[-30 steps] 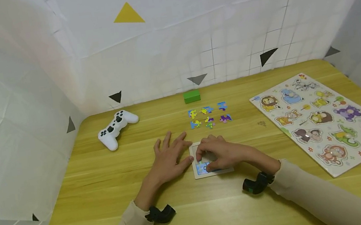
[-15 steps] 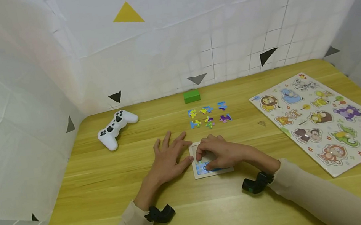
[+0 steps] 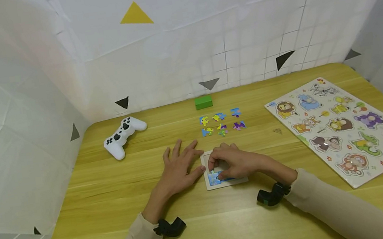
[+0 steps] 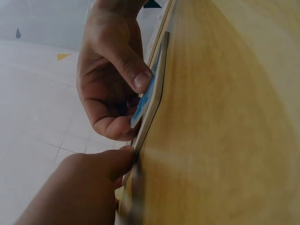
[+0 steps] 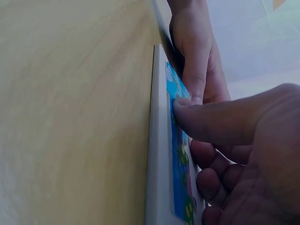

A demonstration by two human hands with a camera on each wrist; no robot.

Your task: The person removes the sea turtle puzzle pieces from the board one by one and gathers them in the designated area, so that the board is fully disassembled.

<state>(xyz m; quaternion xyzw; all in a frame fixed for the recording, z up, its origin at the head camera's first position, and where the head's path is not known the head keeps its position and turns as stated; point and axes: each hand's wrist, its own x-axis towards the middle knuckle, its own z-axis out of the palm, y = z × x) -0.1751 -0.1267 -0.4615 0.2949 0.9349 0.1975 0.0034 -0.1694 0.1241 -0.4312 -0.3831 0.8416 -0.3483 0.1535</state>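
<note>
A small wooden jigsaw tray (image 3: 207,183) lies flat on the table, with blue pieces along its near side. My right hand (image 3: 237,161) is over the tray, pinching a light blue puzzle piece (image 3: 213,179) at its near left corner between thumb and index finger. In the left wrist view, the thumb is on top of the blue piece (image 4: 142,107) and the index fingertip is at its end. Fingers spread, my left hand (image 3: 179,169) rests on the table, its thumb tip at the tray's left edge. The right hand hides part of the tray's inside.
Several loose puzzle pieces (image 3: 221,128) lie in two rows behind the tray, with a green block (image 3: 204,102) farther back. A white game controller (image 3: 119,137) is at the back left. An animal peg puzzle board (image 3: 341,141) lies on the right.
The light blue piece under my right fingers has shifted very slightly in the tray's corner. Both hands stay almost in place.
</note>
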